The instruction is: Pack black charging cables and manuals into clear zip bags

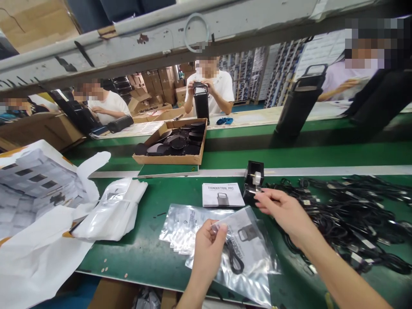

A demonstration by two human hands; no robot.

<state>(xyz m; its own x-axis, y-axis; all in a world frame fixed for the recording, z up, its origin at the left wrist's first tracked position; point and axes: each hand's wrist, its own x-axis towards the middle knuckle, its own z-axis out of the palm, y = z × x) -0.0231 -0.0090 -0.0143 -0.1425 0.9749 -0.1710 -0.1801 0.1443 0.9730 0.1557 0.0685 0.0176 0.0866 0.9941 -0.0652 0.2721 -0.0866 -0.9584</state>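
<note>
My left hand (210, 240) is closed on the top edge of a clear plastic bag (270, 253). Inside the bag show a Thunder Trail Pro booklet (249, 240) and a coiled black cable (236, 259). My right hand (277, 210) has its fingertips pinched together at the front of a small black dispenser (254, 171) with a white roll (256, 178) in it. What those fingertips hold, if anything, is too small to make out. Just left of the dispenser lies a stack of booklets (223, 195). Several flat clear bags (180, 223) are fanned out under and beside my left hand.
Black cables (341, 214) lie in a tangled pile at right. At left are a bundle of bags (112, 210) and an open paper-lined box (38, 189). A carton (169, 159) of black parts sits ahead. Beyond the green belt (238, 152), people work; a black speaker-like unit (299, 103) stands there.
</note>
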